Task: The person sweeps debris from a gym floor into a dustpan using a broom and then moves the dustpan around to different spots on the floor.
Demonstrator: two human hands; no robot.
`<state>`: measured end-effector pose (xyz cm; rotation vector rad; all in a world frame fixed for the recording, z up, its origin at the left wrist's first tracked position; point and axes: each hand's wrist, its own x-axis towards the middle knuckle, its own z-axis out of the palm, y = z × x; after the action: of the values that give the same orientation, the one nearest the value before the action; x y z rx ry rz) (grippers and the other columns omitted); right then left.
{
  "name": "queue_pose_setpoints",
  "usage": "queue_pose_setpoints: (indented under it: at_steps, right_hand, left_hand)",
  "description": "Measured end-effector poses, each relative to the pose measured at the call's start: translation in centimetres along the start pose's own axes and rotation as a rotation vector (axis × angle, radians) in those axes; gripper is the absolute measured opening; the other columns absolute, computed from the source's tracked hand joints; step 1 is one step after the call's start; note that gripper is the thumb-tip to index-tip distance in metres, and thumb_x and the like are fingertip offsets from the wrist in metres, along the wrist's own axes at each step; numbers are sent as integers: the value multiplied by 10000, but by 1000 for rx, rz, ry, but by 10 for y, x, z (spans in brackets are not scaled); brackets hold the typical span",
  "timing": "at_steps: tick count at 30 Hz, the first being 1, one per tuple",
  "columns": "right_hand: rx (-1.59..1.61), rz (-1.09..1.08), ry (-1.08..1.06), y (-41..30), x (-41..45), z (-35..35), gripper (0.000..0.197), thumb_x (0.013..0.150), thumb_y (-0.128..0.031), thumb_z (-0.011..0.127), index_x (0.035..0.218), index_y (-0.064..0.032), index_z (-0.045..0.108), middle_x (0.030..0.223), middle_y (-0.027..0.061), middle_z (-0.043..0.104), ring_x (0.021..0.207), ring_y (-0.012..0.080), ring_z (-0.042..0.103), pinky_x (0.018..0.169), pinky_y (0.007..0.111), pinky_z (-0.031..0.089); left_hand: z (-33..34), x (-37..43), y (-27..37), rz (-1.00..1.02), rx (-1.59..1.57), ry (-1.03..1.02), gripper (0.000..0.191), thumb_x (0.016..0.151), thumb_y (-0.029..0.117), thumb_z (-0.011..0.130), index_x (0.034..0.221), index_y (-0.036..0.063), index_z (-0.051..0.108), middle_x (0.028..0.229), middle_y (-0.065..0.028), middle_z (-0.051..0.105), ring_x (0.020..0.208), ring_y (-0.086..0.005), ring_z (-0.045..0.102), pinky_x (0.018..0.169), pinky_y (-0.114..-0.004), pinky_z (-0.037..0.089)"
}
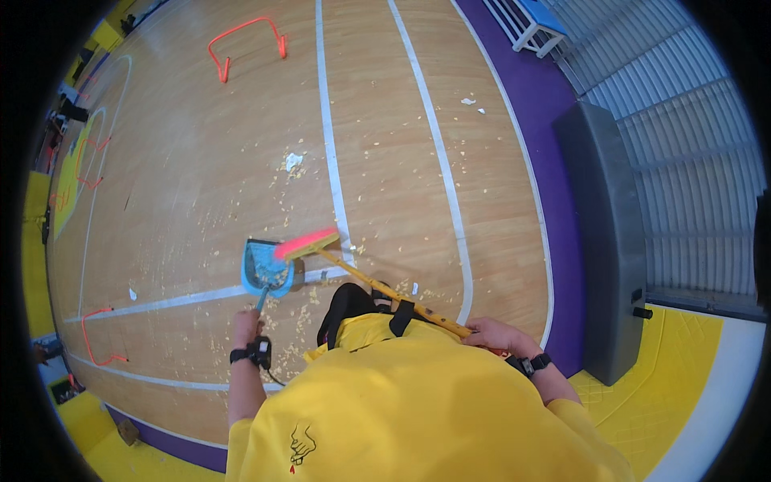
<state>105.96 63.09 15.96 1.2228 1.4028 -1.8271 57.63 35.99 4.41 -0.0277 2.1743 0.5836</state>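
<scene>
My left hand [247, 327] grips the handle of a blue dustpan [247, 283] that rests on the wooden court floor. Yellowish flakes lie in the pan. My right hand [495, 335] is closed around the end of a yellow broom handle [394, 295], which runs across in front of my body. At its far end a broom head with pink bristles [307, 241] slants over the pan's right front side, slightly blurred. More flakes [289, 349] are scattered on the floor around the pan and near my feet. Crumpled white paper [294, 161] lies among flakes farther ahead.
Orange hurdles stand ahead [247, 25] and at the left [88, 337]. Small white scraps [468, 101] dot the floor. Along the right run a purple border [545, 150], a grey padded block [608, 241] and a corrugated wall [692, 150]. A blue-topped bench [539, 15] stands far right.
</scene>
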Motion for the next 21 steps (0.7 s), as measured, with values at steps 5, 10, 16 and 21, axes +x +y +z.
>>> queue_pose_setpoints:
  at_steps: [5, 10, 16, 21]
  right_hand:
    - [237, 157, 174, -29, 3, -33, 173, 785, -194, 562, 737, -46, 485, 596, 11, 478, 395, 91, 417, 331, 218, 315]
    - [622, 33, 434, -48, 47, -68, 129, 804, -138, 506, 738, -51, 437, 535, 5, 417, 381, 99, 392, 338, 232, 324]
    - [681, 92, 528, -66, 118, -145, 122, 788, -114, 495, 699, -57, 435, 503, 6, 405, 378, 114, 396, 336, 262, 336]
    - [376, 140, 435, -104, 117, -98, 195, 726, -173, 506, 611, -16, 501, 509, 56, 487, 408, 147, 470, 359, 275, 347]
  left_hand:
    - [-26, -12, 24, -134, -105, 16, 135, 731, 133, 469, 758, 0, 470, 588, -109, 529, 385, -118, 412, 321, -256, 288]
    - [-22, 21, 60, -173, -218, -25, 158, 738, 134, 472, 789, -14, 491, 586, -121, 524, 395, -117, 416, 327, -252, 285]
    - [-6, 81, 136, 101, 192, -214, 147, 739, 119, 475, 695, -13, 523, 588, -123, 550, 420, -144, 465, 367, -274, 336]
    - [31, 116, 202, 12, 87, -243, 156, 727, 127, 494, 699, -21, 533, 596, -124, 568, 407, -135, 462, 360, -283, 335]
